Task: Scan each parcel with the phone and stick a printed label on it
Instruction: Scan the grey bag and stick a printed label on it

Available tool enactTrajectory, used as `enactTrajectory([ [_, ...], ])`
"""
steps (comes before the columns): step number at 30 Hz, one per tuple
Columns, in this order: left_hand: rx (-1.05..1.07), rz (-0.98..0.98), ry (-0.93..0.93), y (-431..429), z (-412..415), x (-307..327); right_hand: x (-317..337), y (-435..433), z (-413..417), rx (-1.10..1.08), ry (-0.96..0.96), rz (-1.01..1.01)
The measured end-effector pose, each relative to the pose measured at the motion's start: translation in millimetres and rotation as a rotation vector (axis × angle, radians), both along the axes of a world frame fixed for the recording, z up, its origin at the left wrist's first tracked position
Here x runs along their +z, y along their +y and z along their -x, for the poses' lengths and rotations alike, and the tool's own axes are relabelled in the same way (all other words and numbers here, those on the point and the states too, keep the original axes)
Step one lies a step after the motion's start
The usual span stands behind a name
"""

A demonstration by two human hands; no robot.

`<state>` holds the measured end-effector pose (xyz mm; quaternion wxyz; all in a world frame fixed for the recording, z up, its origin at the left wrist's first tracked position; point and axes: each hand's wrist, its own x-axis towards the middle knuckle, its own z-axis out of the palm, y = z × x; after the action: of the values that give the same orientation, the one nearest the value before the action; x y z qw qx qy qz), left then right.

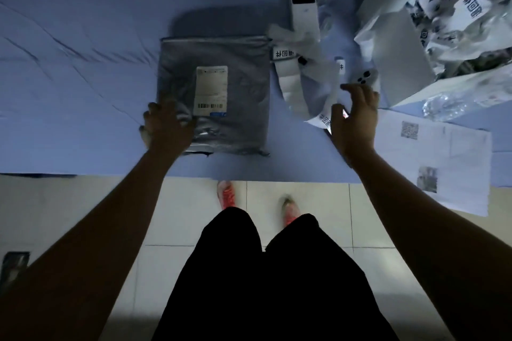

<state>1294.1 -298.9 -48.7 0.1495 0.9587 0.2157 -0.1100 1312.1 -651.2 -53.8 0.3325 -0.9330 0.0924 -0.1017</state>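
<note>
A grey plastic parcel (221,97) lies flat on the blue table (83,91), with a white shipping label (212,90) on its top. My left hand (166,127) grips the parcel's near left corner, thumb on top. To the right, my right hand (356,119) covers a white phone (364,77) that lies camera side up, thumb and fingers around its sides. A glow shows beside the thumb. A white label printer (303,14) lies behind, and a curled strip of printed labels (289,77) trails from it toward my right hand.
A heap of wrapped parcels (457,16) and a white box (399,61) crowd the table's far right. A printed paper sheet (443,163) overhangs the near right edge. My legs and red shoes (227,194) stand on the tiled floor below the table edge.
</note>
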Motion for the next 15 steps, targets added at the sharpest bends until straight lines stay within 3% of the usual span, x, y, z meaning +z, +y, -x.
enactTrajectory([
  [2,0.059,-0.003,0.031,-20,10,4,-1,-22,6,-0.024,0.068,-0.001],
  [7,0.125,-0.051,0.066,-43,33,2,-15,-48,18,0.222,0.595,0.284],
  [12,0.102,0.032,-0.062,-44,55,1,-24,-48,16,0.204,0.567,0.334],
  [15,0.041,0.078,-0.048,-34,60,3,-26,-45,13,0.169,0.556,0.353],
])
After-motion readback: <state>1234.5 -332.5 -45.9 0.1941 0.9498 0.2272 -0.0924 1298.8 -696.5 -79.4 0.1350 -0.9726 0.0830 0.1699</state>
